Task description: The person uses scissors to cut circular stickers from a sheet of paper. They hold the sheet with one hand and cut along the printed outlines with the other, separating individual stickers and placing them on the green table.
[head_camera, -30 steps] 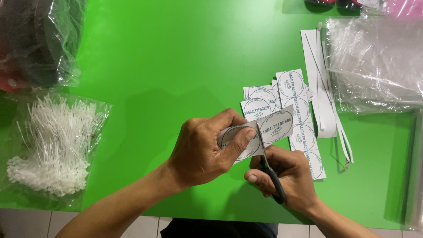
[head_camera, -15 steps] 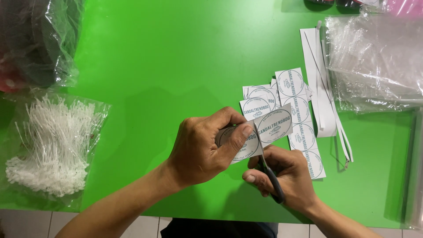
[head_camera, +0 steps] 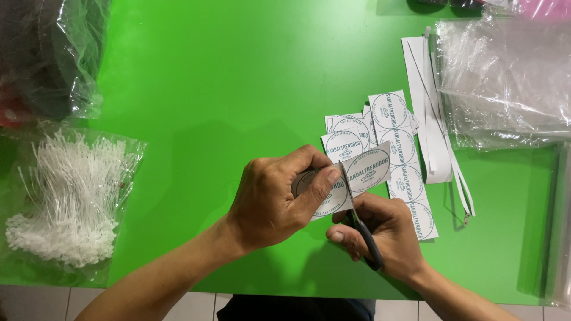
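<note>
Scissors (head_camera: 358, 221) mid label strip (head_camera: 351, 181), both hands.

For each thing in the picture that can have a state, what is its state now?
Left hand: closed on the label strip.
Label strip: held above the table, blades cutting between two round labels.
Scissors: in the right hand, blades partly open on the strip.
Cut labels: lying flat, overlapping.
White offcut strips: lying loose on the green table.
Bag of white tag pins: lying flat.

Packing workshop: green table (head_camera: 238, 89), plastic bags (head_camera: 505, 77), label stickers (head_camera: 398, 142)
</note>
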